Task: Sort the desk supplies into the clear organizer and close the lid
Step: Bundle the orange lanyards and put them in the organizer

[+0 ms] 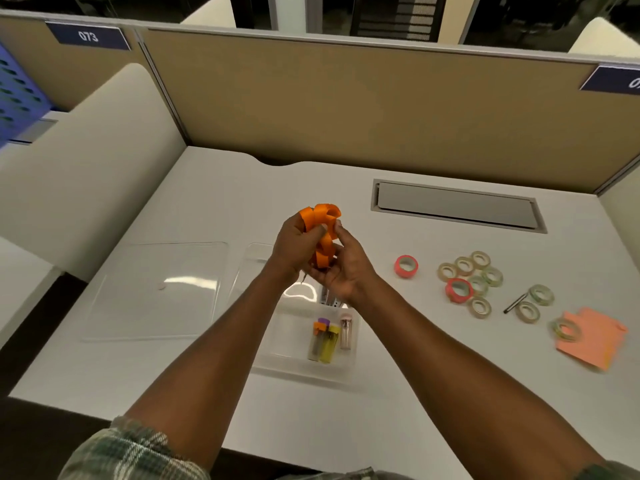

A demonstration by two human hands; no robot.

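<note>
Both hands hold a bundle of orange curled strips (321,223) above the clear organizer (273,362) in the middle of the desk. My left hand (296,249) grips its upper left part. From the right and below, my right hand (341,268) pinches it. Inside the organizer lie small capped vials, purple, orange and yellow (323,341), a pinkish vial (345,330), and a dark metal item partly hidden under my right wrist. The clear lid (156,292) lies flat to the left of the organizer.
On the right of the desk sit a pink tape roll (406,266), a cluster of several clear tape rolls (472,278) with another pink roll, a small dark pen-like stick (515,304), and orange sticky notes (594,337). A cable hatch (457,206) lies at the back, before the partition wall.
</note>
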